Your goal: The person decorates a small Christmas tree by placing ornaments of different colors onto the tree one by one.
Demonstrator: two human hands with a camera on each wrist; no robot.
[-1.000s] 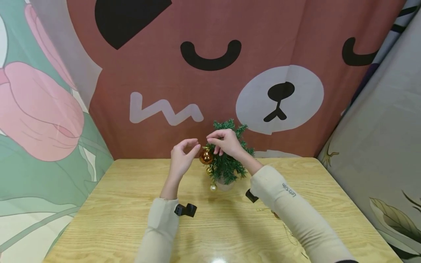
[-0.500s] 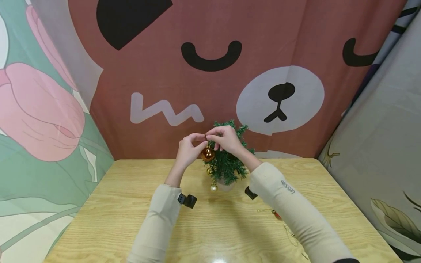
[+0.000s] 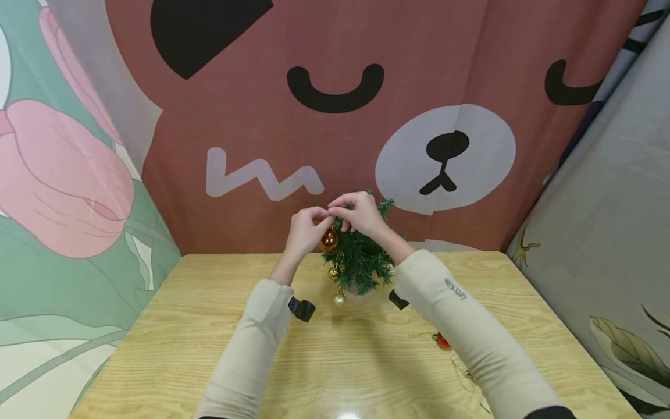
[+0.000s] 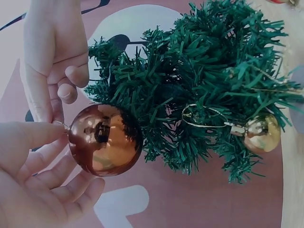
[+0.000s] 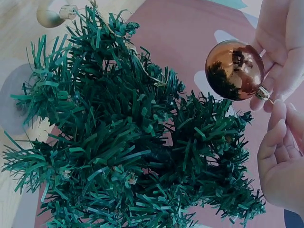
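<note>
A shiny copper bauble [image 3: 329, 239] hangs below my fingertips at the left side of a small green Christmas tree [image 3: 361, 262]. My left hand [image 3: 305, 231] pinches at its hanging loop, with the thumb by the cap in the left wrist view and the other fingers spread behind the ball. Thumb and forefinger of my right hand [image 3: 364, 216] pinch the same thin loop, close against the left fingertips. On the tree's lower left hang a small gold bauble [image 3: 333, 272] and a paler gold bauble [image 3: 339, 298]. My right hand covers part of the treetop.
Beside my right sleeve [image 3: 466, 308] on the wooden table [image 3: 220, 326] lie a red bauble [image 3: 443, 341] and some gold cord [image 3: 463, 377], partly under the forearm. A printed curtain [image 3: 251, 128] hangs behind the table.
My left hand has moved right and up to meet the right fingertips at the loop. Both hands and the copper bauble have risen slightly. More of the red bauble shows.
</note>
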